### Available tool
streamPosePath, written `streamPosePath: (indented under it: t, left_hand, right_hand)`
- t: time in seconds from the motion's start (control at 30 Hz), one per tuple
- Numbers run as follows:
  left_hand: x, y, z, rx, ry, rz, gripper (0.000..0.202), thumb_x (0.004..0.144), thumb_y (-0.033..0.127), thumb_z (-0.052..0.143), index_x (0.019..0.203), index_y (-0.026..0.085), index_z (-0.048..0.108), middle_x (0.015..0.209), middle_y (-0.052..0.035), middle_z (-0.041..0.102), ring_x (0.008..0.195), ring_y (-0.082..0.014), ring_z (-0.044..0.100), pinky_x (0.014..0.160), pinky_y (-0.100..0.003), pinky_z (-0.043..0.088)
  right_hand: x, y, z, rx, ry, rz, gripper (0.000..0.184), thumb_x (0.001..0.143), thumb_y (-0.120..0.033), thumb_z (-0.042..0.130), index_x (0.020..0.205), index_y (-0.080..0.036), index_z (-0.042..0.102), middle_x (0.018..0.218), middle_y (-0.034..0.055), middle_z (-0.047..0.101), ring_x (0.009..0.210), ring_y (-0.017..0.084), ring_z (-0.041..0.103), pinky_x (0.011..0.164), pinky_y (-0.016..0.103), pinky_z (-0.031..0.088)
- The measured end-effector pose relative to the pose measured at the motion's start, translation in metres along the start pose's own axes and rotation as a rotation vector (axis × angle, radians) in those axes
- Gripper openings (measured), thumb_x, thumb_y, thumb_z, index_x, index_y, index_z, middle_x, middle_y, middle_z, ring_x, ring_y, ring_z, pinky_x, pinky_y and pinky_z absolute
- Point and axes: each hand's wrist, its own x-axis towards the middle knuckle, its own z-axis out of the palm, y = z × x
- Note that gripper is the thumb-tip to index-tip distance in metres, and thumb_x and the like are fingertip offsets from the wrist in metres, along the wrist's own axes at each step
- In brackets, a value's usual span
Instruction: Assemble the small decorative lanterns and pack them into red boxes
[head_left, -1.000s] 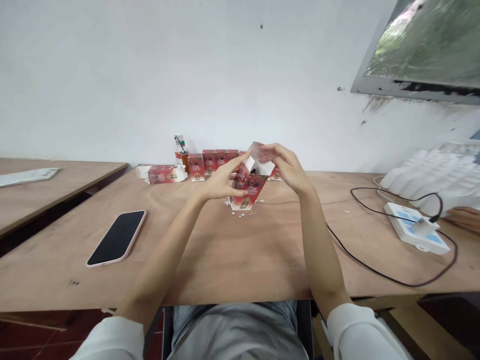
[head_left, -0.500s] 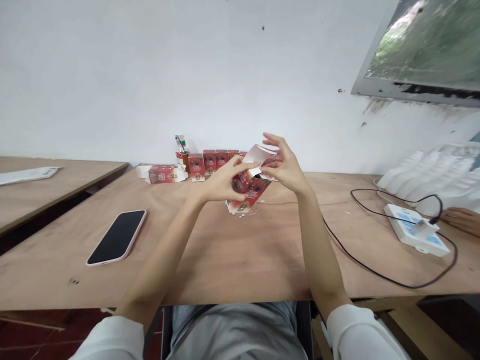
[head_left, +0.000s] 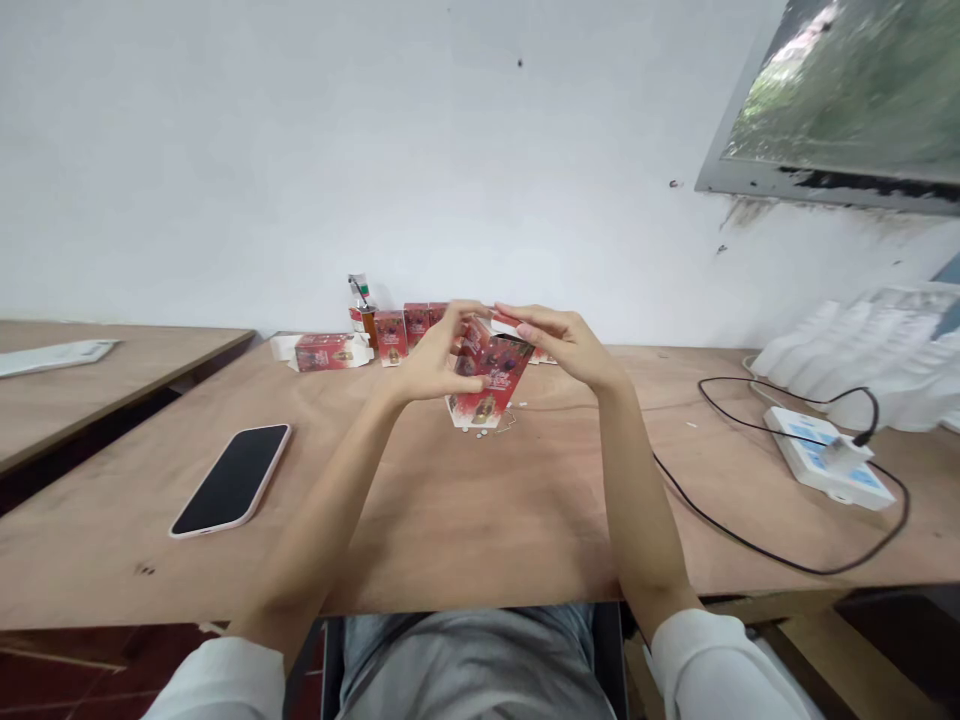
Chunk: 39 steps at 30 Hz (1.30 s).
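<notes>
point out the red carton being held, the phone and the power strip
red carton (head_left: pixel 489 388): head view, on its printed front face
phone (head_left: pixel 231 480): head view, middle of the dark screen
power strip (head_left: pixel 808 447): head view, on its white top face

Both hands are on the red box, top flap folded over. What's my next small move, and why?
Probably press the flap fully in with the right hand while the left hand steadies the box: the flap looks folded over but not yet flush.

2 bare forearms (head_left: pixel 330 510) emerge from white sleeves (head_left: pixel 712 665) bunched near the elbows, above grey-blue trousers (head_left: pixel 472 660).
</notes>
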Motion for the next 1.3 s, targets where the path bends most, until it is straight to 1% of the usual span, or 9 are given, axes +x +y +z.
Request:
streamPosePath:
  t: [0.13, 0.23, 0.33, 0.43, 0.67, 0.83, 0.97, 1.2, 1.3]
  left_hand:
    - [-0.001, -0.003, 0.002, -0.137, 0.076, 0.008, 0.077, 0.061, 0.030, 0.078, 0.117, 0.027, 0.025, 0.107, -0.0047, 0.047, 0.095, -0.0182, 0.056, 0.074, -0.033, 0.051]
    - [-0.001, -0.004, 0.001, -0.206, 0.082, -0.015, 0.077, 0.062, 0.030, 0.079, 0.116, 0.029, 0.024, 0.111, -0.0057, 0.046, 0.095, -0.0176, 0.058, 0.071, -0.030, 0.053]
    - [-0.002, -0.004, -0.001, -0.277, 0.075, -0.030, 0.077, 0.063, 0.030, 0.078, 0.118, 0.030, 0.024, 0.115, -0.0064, 0.047, 0.094, -0.0165, 0.059, 0.070, -0.028, 0.055]
    - [-0.002, -0.006, -0.003, -0.296, 0.093, -0.063, 0.077, 0.063, 0.031, 0.079, 0.119, 0.031, 0.026, 0.118, -0.0066, 0.047, 0.095, -0.0169, 0.060, 0.070, -0.028, 0.056]
    - [-0.004, -0.007, -0.010, -0.124, 0.020, -0.098, 0.047, 0.066, 0.036, 0.077, 0.099, 0.018, 0.050, 0.124, -0.0108, 0.051, 0.105, -0.0231, 0.059, 0.082, -0.035, 0.054]
    - [-0.003, -0.012, -0.011, 0.125, -0.024, -0.082, 0.048, 0.065, 0.046, 0.075, 0.100, 0.018, 0.057, 0.122, -0.0097, 0.056, 0.113, -0.0268, 0.055, 0.089, -0.041, 0.051]
    - [-0.008, -0.042, -0.015, 0.341, -0.013, -0.148, 0.049, 0.064, 0.047, 0.074, 0.103, 0.020, 0.059, 0.121, -0.0086, 0.059, 0.115, -0.0293, 0.054, 0.097, -0.046, 0.045]
    - [-0.047, -0.137, -0.022, 0.026, 0.578, -0.333, 0.057, 0.059, 0.040, 0.077, 0.104, 0.018, 0.050, 0.128, -0.0122, 0.052, 0.122, -0.0276, 0.049, 0.096, -0.042, 0.047]
    - [-0.067, -0.163, -0.011, -0.104, 0.615, -0.414, 0.059, 0.054, 0.032, 0.078, 0.105, 0.019, 0.050, 0.130, -0.0123, 0.049, 0.124, -0.0281, 0.047, 0.102, -0.044, 0.042]
  right_hand:
    - [-0.002, -0.002, 0.000, -0.022, 0.012, -0.013, 0.032, 0.089, -0.042, 0.052, 0.119, -0.034, 0.061, 0.132, -0.0006, 0.057, 0.125, 0.020, 0.049, 0.104, 0.041, 0.041]
    - [-0.004, -0.005, -0.001, -0.057, -0.058, 0.005, 0.034, 0.089, -0.043, 0.052, 0.123, -0.037, 0.057, 0.139, -0.0028, 0.050, 0.131, 0.020, 0.043, 0.108, 0.044, 0.036]
    - [-0.005, -0.010, 0.000, -0.117, -0.150, 0.055, 0.043, 0.086, -0.042, 0.058, 0.128, -0.039, 0.051, 0.147, -0.0043, 0.039, 0.139, 0.022, 0.031, 0.111, 0.046, 0.031]
    - [-0.004, -0.011, 0.004, -0.182, -0.137, 0.063, 0.053, 0.081, -0.040, 0.065, 0.131, -0.039, 0.047, 0.147, -0.0029, 0.039, 0.140, 0.023, 0.027, 0.112, 0.048, 0.029]
    - [0.003, 0.001, 0.008, -0.270, -0.111, 0.008, 0.047, 0.080, -0.029, 0.067, 0.125, -0.038, 0.055, 0.135, 0.0009, 0.052, 0.127, 0.023, 0.045, 0.104, 0.046, 0.040]
    - [0.004, 0.006, 0.008, -0.374, -0.091, 0.069, 0.034, 0.083, -0.018, 0.062, 0.113, -0.033, 0.065, 0.130, 0.0032, 0.055, 0.122, 0.021, 0.049, 0.102, 0.042, 0.041]
    - [0.005, 0.007, 0.012, -0.528, -0.092, 0.157, 0.027, 0.085, -0.023, 0.060, 0.110, -0.029, 0.068, 0.129, 0.0063, 0.055, 0.115, 0.022, 0.054, 0.099, 0.041, 0.041]
    - [0.006, 0.012, 0.013, -0.516, -0.221, 0.183, 0.034, 0.084, -0.028, 0.060, 0.118, -0.024, 0.064, 0.116, 0.0071, 0.065, 0.104, 0.020, 0.060, 0.092, 0.034, 0.044]
    - [0.006, 0.016, 0.012, -0.510, -0.255, 0.214, 0.037, 0.084, -0.027, 0.060, 0.120, -0.026, 0.062, 0.116, 0.0061, 0.066, 0.100, 0.020, 0.061, 0.090, 0.033, 0.045]
